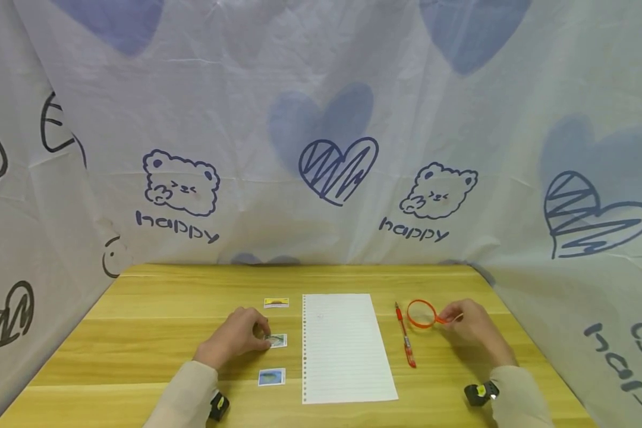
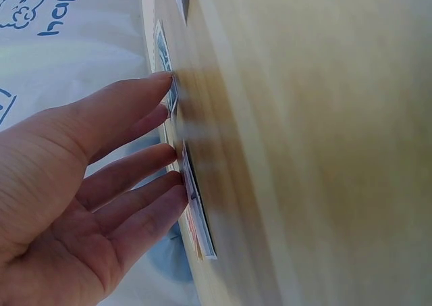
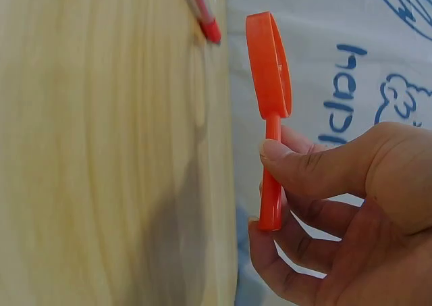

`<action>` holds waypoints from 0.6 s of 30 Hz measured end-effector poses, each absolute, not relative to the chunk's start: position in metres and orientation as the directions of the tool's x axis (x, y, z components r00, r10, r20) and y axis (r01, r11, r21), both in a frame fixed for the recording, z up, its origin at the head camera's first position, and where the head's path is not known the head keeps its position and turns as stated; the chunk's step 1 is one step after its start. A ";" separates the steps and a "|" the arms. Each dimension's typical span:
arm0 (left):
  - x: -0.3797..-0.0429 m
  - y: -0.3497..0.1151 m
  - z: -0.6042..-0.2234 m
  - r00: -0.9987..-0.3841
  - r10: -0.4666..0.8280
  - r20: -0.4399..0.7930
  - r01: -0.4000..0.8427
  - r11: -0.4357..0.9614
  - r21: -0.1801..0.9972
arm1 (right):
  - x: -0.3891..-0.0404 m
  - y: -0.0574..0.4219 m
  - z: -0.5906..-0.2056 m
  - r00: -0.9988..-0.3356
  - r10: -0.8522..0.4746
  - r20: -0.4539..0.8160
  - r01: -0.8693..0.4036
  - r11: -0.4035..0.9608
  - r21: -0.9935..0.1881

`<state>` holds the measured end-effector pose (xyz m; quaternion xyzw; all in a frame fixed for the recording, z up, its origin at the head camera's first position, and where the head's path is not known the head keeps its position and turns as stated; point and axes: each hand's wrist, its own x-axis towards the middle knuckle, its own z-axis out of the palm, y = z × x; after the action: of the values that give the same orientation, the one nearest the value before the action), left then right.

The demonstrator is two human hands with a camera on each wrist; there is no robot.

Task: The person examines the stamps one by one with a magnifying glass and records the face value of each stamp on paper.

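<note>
Right hand point(image 1: 473, 324) pinches the magnifier point(image 3: 260, 66). Left hand point(image 1: 238, 334) touches a card point(image 1: 280, 340) at paper's point(image 1: 348, 348) nine o'clock, pinch unclear; likely flimsy, hold edges.

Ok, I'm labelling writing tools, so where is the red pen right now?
In the head view, the red pen lies on the table to the right of the lined paper, just left of the magnifying glass.
</note>
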<state>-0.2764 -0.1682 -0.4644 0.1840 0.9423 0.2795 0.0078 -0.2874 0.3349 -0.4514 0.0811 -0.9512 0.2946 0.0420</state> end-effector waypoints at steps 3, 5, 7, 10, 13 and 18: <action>-0.276 -0.168 -0.465 -0.933 0.350 0.086 0.340 0.776 0.531 | -0.285 0.343 -0.452 -0.989 -0.099 0.110 -0.144 0.816 -0.560; -0.276 -0.169 -0.465 -0.932 0.352 0.085 0.341 0.775 0.531 | -0.283 0.348 -0.453 -0.991 -0.088 0.100 -0.129 0.819 -0.559; -0.276 -0.169 -0.465 -0.931 0.355 0.086 0.344 0.773 0.533 | -0.283 0.353 -0.453 -0.994 -0.071 0.085 -0.107 0.822 -0.560; -0.276 -0.169 -0.465 -0.927 0.363 0.094 0.354 0.768 0.534 | -0.282 0.361 -0.456 -0.995 -0.066 0.078 -0.098 0.826 -0.555; -0.277 -0.169 -0.465 -0.925 0.366 0.103 0.361 0.765 0.532 | -0.283 0.367 -0.459 -0.996 -0.060 0.070 -0.089 0.822 -0.562; -0.275 -0.169 -0.464 -0.925 0.364 0.106 0.363 0.769 0.526 | -0.283 0.376 -0.463 -0.995 -0.057 0.081 -0.092 0.835 -0.543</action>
<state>-0.2754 -0.1691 -0.4644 0.1931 0.9405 0.2795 0.0009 -0.2833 0.3755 -0.4631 0.0391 -0.9573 0.2848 0.0306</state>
